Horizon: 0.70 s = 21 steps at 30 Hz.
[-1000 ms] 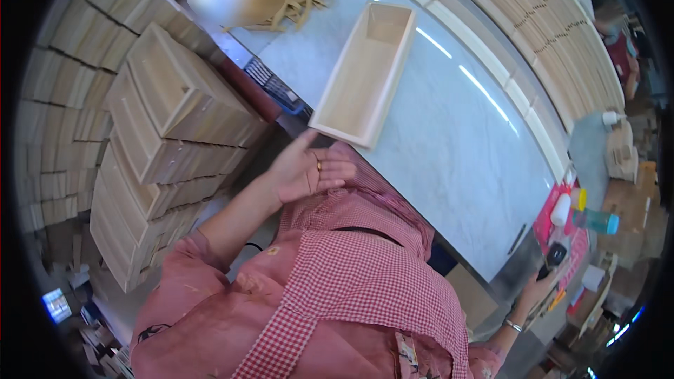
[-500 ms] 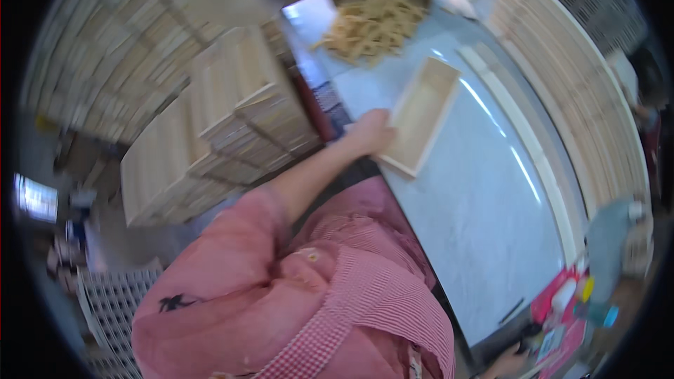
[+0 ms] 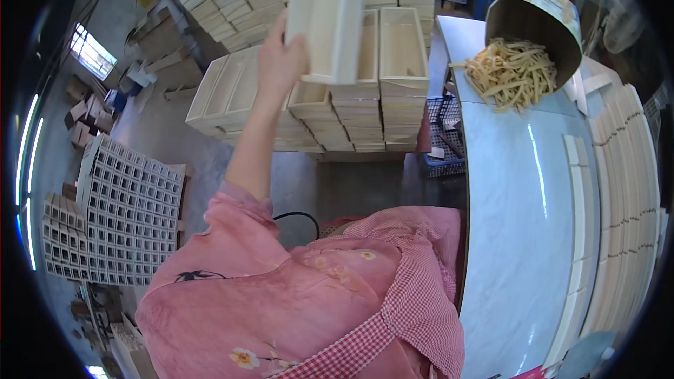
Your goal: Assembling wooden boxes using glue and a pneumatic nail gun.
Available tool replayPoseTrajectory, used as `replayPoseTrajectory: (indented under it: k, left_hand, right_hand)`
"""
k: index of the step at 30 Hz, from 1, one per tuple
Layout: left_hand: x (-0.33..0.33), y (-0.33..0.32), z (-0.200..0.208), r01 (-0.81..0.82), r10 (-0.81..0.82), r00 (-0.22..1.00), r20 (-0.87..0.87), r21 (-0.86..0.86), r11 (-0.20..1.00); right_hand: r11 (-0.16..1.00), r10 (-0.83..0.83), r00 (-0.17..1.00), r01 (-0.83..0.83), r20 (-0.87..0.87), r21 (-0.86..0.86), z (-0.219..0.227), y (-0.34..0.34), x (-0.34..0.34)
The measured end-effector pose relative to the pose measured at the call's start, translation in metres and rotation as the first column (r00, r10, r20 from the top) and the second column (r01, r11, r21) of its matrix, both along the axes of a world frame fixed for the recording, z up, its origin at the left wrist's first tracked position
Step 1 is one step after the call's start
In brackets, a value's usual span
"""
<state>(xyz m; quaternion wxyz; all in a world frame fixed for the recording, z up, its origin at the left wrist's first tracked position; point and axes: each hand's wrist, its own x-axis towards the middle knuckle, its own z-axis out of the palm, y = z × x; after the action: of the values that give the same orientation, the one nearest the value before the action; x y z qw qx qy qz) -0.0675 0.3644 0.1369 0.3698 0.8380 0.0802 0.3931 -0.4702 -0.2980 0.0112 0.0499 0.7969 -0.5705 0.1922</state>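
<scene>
My left hand (image 3: 282, 63) grips a shallow, pale wooden box (image 3: 328, 21) by its near left corner, thumb and fingers closed on the side wall. The box is raised over stacks of similar wooden boxes (image 3: 404, 42), hiding part of them. Those stacks stand in rows on the left side of the worktable, their open tops facing up. My right hand is out of the picture.
Along the right runs a blue-white worktable (image 3: 505, 238). A tipped container (image 3: 537, 14) spills a heap of pale strips (image 3: 512, 74) there. Long wooden slats (image 3: 625, 203) line its right edge. A lattice-like white stack (image 3: 130, 203) stands left; a blue basket (image 3: 446, 161) sits beside the table.
My left hand has carried the wooden box from the worktable leftward, up over the box stacks. The view has swung left, and my right hand has gone out of the picture.
</scene>
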Motion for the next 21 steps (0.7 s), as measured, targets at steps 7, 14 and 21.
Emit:
replayPoseTrajectory:
  k: [7,14,21]
  left_hand:
    - [0.002,0.125,-0.09,-0.233,0.29,0.866,-0.408,0.184,0.955]
    - [0.038,0.121,-0.112,-0.209,0.354,0.725,-0.591,0.301,0.93]
    - [0.018,0.138,-0.087,-0.076,0.309,0.885,-0.349,0.547,0.834]
  right_hand:
    - [0.991,0.127,0.97,-0.132,0.208,0.009,-0.003,-0.008,0.013]
    - [0.832,0.471,0.881,-0.422,0.055,-0.361,0.002,0.001,0.031]
    - [0.834,0.394,0.809,-0.514,0.435,0.2,-0.022,0.002,0.128]
